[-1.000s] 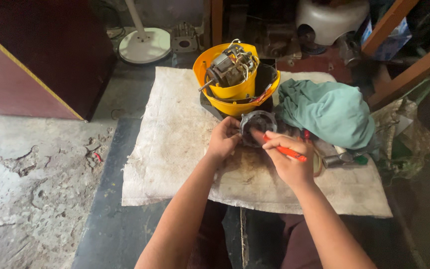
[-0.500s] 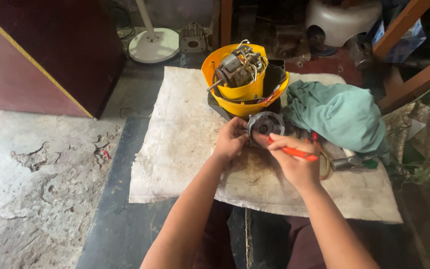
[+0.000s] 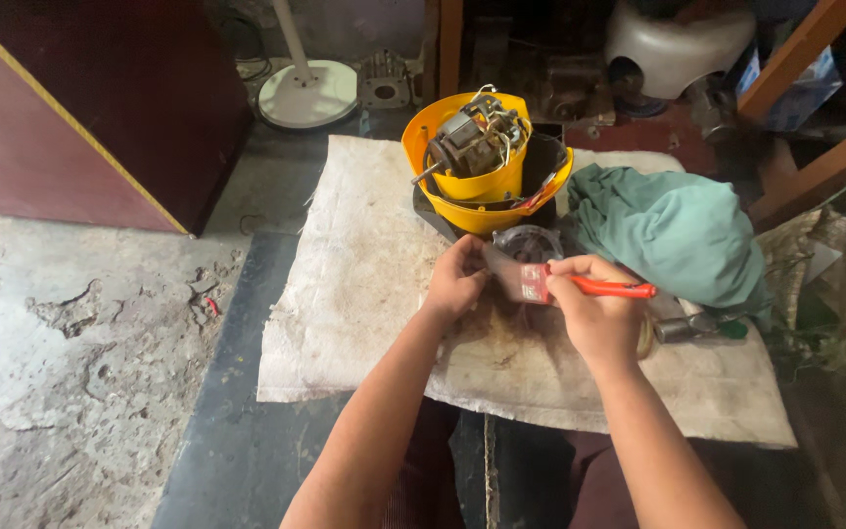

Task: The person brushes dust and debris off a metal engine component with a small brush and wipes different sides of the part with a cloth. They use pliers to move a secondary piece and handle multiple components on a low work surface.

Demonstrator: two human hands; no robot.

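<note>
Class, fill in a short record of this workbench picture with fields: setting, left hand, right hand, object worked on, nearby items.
setting: a stained white cloth spread on a dark bench, seen from above
left hand: left hand pinches the edge of a small dark metal part
right hand: right hand in a closed grip on a brush with a red handle, its head against the part
object worked on: the small dark metal part, held above the cloth
nearby items: yellow housing holding a motor; green rag; white round stand base
</note>
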